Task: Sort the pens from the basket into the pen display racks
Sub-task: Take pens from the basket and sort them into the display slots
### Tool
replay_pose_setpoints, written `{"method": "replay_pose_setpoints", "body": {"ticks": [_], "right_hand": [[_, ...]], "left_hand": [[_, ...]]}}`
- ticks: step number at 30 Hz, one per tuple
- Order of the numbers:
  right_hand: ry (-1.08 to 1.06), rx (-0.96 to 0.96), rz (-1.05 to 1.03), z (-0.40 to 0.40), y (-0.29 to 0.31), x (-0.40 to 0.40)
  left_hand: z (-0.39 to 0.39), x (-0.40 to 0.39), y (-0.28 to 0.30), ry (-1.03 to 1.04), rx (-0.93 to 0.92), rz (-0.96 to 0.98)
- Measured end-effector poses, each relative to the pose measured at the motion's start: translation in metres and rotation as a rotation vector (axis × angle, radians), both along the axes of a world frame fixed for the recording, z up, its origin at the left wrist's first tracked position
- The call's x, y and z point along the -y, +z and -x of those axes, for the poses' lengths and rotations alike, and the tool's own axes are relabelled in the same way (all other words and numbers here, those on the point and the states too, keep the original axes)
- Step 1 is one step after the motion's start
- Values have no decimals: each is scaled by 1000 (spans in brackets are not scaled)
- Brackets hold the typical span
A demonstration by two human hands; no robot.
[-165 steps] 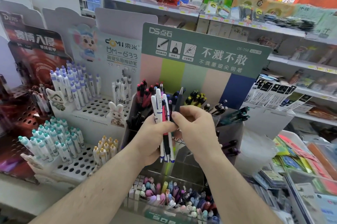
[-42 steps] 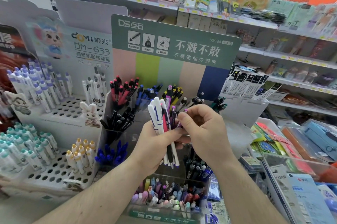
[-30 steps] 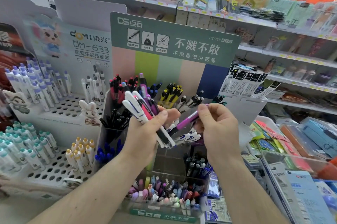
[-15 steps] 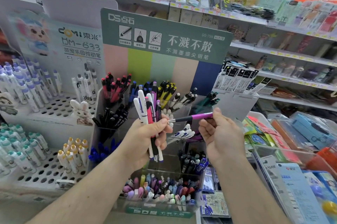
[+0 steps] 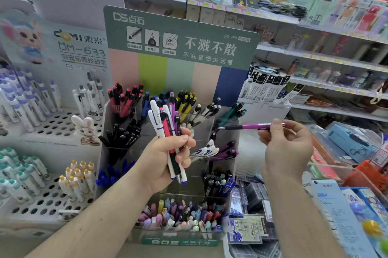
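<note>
My left hand (image 5: 165,157) grips a bundle of pens (image 5: 165,123), white, pink and purple, held upright in front of the clear pen display rack (image 5: 222,144). My right hand (image 5: 287,148) pinches a single purple pen (image 5: 247,126) by its back end; the pen lies level with its tip pointing left toward the rack's upper right compartments. The rack's compartments hold red, blue, black, yellow, white and teal pens sorted by colour. A purple-pen compartment (image 5: 225,151) sits below the held pen. No basket is in view.
A white perforated rack (image 5: 52,123) with white and purple pens stands at the left, a lower one (image 5: 48,201) with teal and yellow caps beneath. A tray of pastel pens (image 5: 182,215) sits at the rack's foot. Packaged stationery (image 5: 346,205) lies at the right; store shelves behind.
My right hand drew the purple pen out of the bundle and carried it right and up, now level beside the rack. My left hand kept the bundle upright.
</note>
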State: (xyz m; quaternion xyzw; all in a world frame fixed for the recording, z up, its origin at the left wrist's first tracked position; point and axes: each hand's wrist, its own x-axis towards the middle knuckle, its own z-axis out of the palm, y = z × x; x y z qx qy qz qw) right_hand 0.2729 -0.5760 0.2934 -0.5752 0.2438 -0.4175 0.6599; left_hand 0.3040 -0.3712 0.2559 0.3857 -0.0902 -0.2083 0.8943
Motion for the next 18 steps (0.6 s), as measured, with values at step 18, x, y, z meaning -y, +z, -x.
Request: {"method": "replay_pose_setpoints", "body": {"ticks": [18], "right_hand": [[337, -654, 775, -29, -43, -1]], "left_hand": [[2, -6, -3, -24, -26, -126]]}}
